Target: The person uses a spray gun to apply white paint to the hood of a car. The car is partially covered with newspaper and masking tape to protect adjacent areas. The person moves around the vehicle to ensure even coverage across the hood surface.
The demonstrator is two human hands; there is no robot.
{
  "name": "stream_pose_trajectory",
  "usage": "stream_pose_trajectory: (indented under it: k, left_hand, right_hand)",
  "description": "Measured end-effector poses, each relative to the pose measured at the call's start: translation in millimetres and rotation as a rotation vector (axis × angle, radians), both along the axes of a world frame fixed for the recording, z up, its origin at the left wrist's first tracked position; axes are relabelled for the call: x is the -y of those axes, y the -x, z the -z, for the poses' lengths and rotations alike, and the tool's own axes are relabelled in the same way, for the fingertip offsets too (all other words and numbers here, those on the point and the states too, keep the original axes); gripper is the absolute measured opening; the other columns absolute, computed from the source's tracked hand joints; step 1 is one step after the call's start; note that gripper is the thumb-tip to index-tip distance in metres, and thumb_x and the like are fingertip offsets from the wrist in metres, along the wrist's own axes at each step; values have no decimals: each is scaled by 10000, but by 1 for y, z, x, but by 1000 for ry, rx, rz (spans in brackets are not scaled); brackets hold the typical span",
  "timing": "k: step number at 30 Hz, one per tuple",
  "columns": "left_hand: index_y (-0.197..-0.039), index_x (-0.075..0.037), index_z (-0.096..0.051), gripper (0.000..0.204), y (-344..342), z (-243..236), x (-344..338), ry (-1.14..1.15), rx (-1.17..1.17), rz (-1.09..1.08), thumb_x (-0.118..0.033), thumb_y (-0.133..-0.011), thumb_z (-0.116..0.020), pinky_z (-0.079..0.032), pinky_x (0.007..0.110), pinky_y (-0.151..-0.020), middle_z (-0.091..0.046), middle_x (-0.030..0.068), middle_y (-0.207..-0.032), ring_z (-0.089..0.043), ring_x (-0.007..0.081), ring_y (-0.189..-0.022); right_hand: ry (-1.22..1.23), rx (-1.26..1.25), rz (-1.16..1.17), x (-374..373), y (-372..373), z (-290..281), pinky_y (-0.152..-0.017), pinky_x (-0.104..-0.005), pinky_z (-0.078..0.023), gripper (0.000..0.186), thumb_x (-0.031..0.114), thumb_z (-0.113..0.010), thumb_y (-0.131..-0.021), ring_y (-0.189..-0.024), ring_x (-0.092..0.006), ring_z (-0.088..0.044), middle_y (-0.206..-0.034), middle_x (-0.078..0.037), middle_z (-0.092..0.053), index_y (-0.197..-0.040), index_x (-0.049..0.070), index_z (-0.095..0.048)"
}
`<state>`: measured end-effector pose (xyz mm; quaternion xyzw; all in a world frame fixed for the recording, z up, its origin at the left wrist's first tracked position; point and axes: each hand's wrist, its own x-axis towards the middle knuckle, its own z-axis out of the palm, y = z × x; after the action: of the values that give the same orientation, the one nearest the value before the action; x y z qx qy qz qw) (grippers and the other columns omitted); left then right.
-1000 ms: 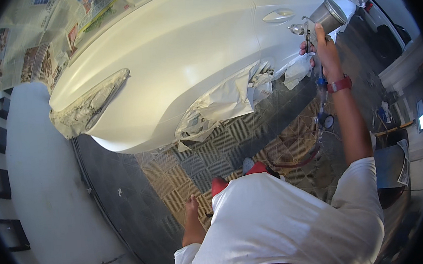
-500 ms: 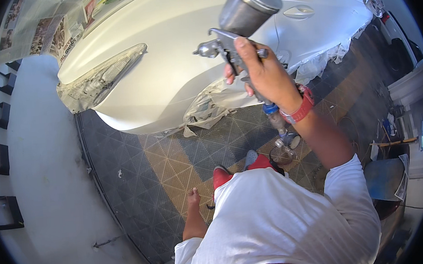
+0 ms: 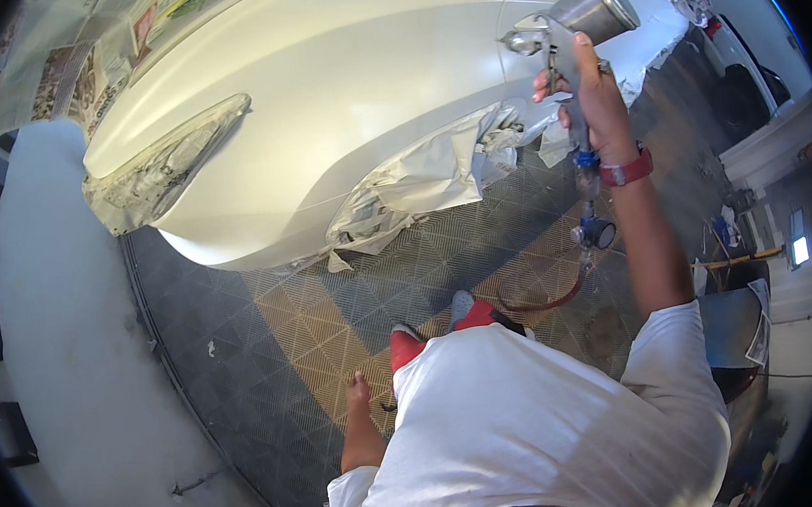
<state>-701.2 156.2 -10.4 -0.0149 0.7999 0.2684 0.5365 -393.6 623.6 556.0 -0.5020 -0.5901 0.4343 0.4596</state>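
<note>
My right hand (image 3: 601, 100) is wrapped round the grip of a metal paint spray gun (image 3: 563, 65), with fingers at its trigger. A silver paint cup (image 3: 594, 10) tops the gun, tilted to the right. The nozzle points left, beside the white car body (image 3: 392, 73); any spray is too faint to make out. Below the grip hang a blue fitting, a round gauge (image 3: 598, 233) and a reddish hose (image 3: 543, 304). Down by my side, my left hand (image 3: 358, 388) hangs away from the car; its fingers are too small to read.
Masking paper covers the wheel opening (image 3: 419, 181), headlight area (image 3: 170, 162) and upper edges. A white wall (image 3: 59, 328) with black brackets stands at left. Patterned floor tiles (image 3: 297, 324) lie underfoot. A dark seat-like object (image 3: 731, 323) stands at right, near another vehicle (image 3: 744, 65).
My right hand has carried the spray gun to the right along the car's side, the cup now tipped further over. My left hand still hangs low. The view has shifted slightly.
</note>
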Motion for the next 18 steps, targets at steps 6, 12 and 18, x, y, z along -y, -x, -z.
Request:
stream_pose_trajectory:
  k: [6,12,18]
  left_hand:
    - [-1322,-6,-632,542,10,31,3,-34,-29,-7,-466,-1057,-524,-518,423,-907,-683,136,-1172,-657,264,-1024]
    - [-1297,-44,-625,504,21,27,-9,-1,-147,171,-475,-1061,-515,-467,362,-737,-613,86,-1031,-578,218,-888]
    - [-1471,-52,-544,640,23,38,2,64,-70,143,-540,-1070,-443,-469,492,-1075,-597,188,-1444,-584,369,-1309]
  right_hand:
    - [-25,32,152,-47,-65,3,-419,-271,-436,667,590,-392,-1074,-705,-182,-727,-815,-120,-725,-1060,-19,-663]
    - [-15,95,323,-47,-79,14,-428,-269,-454,684,622,-401,-1059,-719,-169,-729,-802,-104,-726,-1052,-3,-679]
    - [91,73,74,0,-26,36,-418,-232,-449,648,603,-391,-1077,-728,-136,-712,-845,-74,-720,-1179,18,-653]
